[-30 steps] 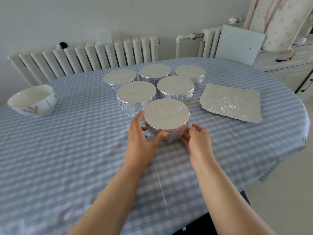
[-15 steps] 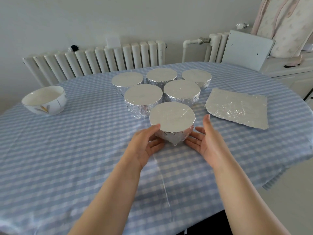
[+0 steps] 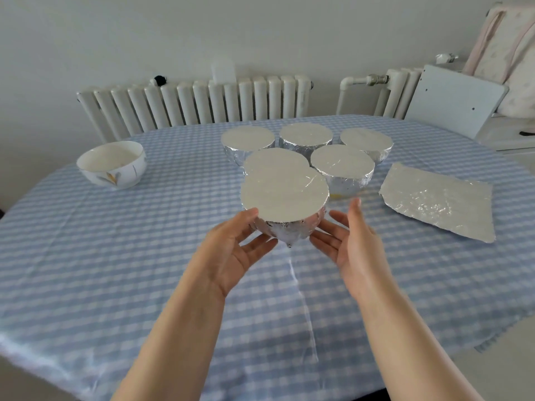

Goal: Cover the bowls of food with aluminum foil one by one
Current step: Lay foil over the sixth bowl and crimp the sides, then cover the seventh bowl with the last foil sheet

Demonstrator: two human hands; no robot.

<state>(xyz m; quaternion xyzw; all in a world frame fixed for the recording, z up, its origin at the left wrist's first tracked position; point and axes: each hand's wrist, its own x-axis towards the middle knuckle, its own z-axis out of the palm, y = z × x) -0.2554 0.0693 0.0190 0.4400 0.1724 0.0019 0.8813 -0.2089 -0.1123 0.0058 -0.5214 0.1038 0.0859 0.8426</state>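
Spread across the round table, the blue-and-white checked tablecloth (image 3: 121, 256) is carrying five foil-covered bowls (image 3: 341, 166) grouped at the far middle, a white open bowl with a leaf pattern (image 3: 111, 164) well apart at the far left, and a flat crinkled sheet of aluminum foil (image 3: 437, 202) lying at the right.

You are now lifting the sixth foil-wrapped bowl (image 3: 285, 199) clear of the cloth; a second ago it was sitting on the table while you were pressing the foil around its base. Your left hand (image 3: 231, 250) is cupping it from below and beside, fingers loosely curved against the wrapped underside. Your right hand (image 3: 351, 241) is turning palm-up with fingers straight and spread, the fingertips reaching under the bowl; whether they are touching the foil I cannot tell.

That lift suggests this bowl's wrapping is finished and you are carrying it toward the covered group. Judging from the layout, the open bowl at the left and the spare sheet are what remain.
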